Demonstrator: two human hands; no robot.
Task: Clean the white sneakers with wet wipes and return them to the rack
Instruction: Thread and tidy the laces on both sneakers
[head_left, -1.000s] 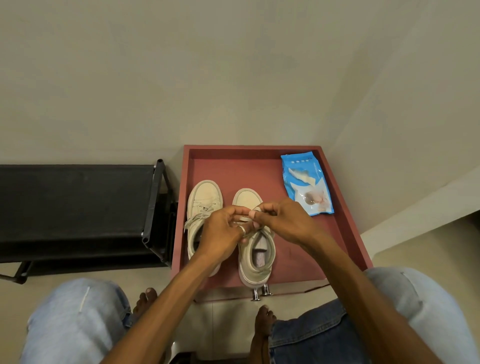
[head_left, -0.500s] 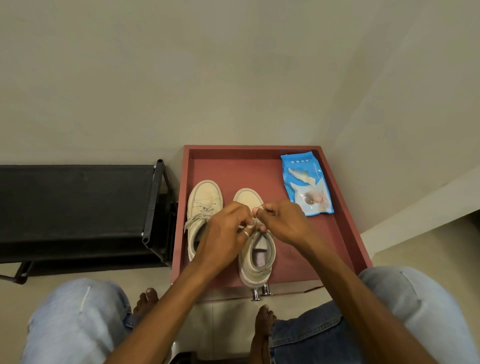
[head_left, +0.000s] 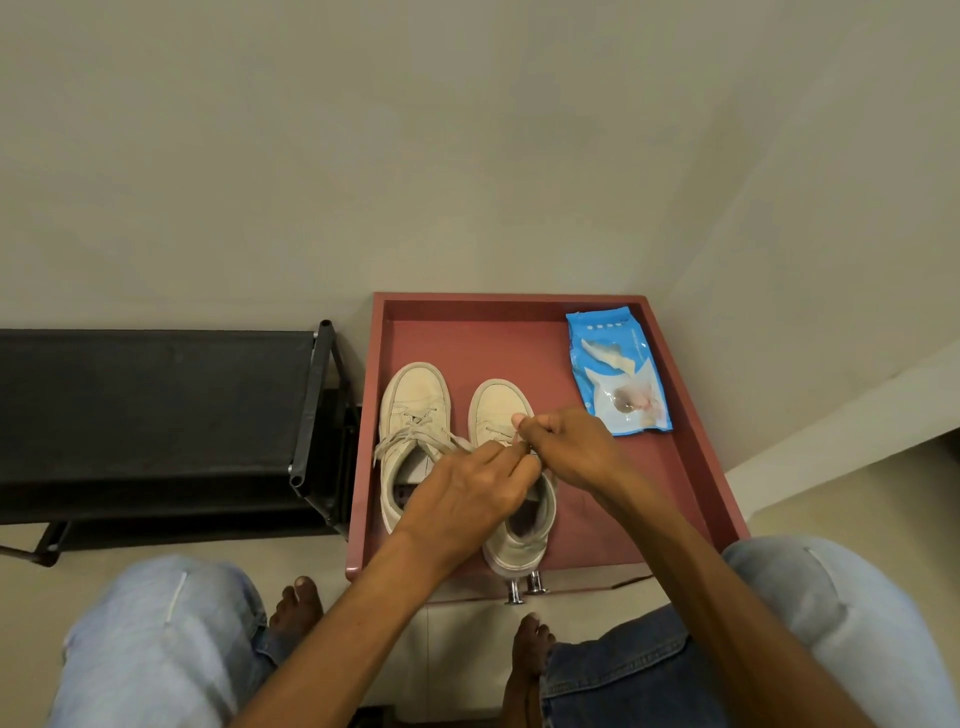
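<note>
Both hands meet over the handled sneaker (head_left: 496, 410), which stands in a red tray (head_left: 467, 338) with its toe towards the far wall and its heel right at the tray's near edge, just above two metal knobs (head_left: 524, 590). The right hand (head_left: 571, 447) has thumb and forefinger closed in a pinch on the lace (head_left: 519, 439) at the top of the tongue, the other fingers curled under. The left hand (head_left: 467, 493) comes in from the other side with its fingers curled to the same spot, pinching the lace too, and its back covers the shoe's opening. The free sneaker (head_left: 415, 400) lies parallel just beside it, close along the tray's left rim, laces loose and spilling over its side. A blue pack of wet wipes (head_left: 618, 371) lies flat in the far right corner, its long edge near the right rim, close to the right knuckles but apart from them. Bare tray floor shows beyond both toes up to the far rim, and again between the handled sneaker and the right rim. The black rack (head_left: 156, 405) stands to the left, its corner post just beside the tray. Knees in jeans frame the near side.
</note>
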